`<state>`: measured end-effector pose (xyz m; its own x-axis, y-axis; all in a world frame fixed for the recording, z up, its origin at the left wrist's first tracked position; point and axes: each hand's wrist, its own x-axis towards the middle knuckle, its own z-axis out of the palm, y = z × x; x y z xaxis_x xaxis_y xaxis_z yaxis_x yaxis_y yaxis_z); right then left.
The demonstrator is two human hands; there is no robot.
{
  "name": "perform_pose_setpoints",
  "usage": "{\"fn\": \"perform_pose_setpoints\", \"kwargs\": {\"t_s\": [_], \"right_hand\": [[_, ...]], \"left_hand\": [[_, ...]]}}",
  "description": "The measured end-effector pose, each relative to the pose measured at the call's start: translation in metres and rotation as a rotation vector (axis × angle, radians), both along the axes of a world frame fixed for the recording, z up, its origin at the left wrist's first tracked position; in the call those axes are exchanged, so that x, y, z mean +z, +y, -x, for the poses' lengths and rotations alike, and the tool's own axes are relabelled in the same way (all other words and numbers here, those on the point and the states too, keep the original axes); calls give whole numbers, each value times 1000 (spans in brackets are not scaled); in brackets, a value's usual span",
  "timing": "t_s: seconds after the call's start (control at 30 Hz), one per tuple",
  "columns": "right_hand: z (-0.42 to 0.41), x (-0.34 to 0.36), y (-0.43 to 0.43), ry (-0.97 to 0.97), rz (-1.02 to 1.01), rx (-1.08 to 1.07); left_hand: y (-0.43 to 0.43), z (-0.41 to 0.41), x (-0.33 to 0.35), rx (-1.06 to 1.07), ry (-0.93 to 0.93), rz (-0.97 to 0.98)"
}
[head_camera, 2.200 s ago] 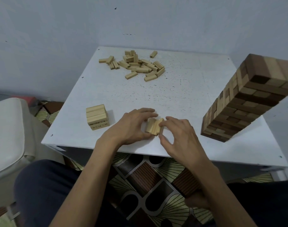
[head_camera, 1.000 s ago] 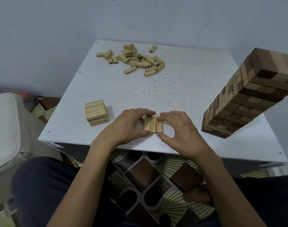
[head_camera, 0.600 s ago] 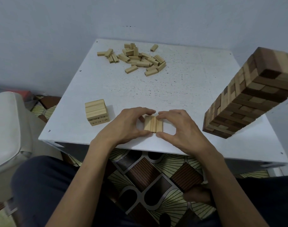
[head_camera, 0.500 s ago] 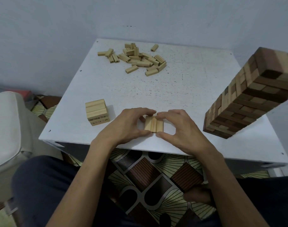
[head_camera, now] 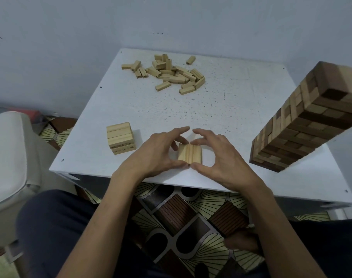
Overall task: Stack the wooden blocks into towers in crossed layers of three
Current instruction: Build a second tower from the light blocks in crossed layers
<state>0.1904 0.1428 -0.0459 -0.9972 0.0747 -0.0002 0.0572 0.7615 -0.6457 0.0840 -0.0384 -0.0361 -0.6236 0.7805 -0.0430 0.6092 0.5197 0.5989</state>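
Wooden row of three blocks (head_camera: 189,155) lies flat by the near edge of the counter (head_camera: 231,117); left hand (head_camera: 153,155) and right hand (head_camera: 226,159) pinch it from either side

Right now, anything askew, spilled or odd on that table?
Nothing damaged. The loose blocks lie jumbled at the far side, one stray apart. The row of three between the left hand and right hand looks flush. The tall tower seems tilted, probably the wide-angle lens.
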Motion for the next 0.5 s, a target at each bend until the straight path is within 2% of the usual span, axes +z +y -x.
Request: {"fn": "perform_pose_setpoints", "kwargs": {"t_s": [0.23,0.5], "right_hand": [[10,18,-8,45,12,44],[49,48,-44,123,-20,180]], "left_hand": [[-16,-2,24,44,24,-16],[-66,13,52,191,129,-57]]}}
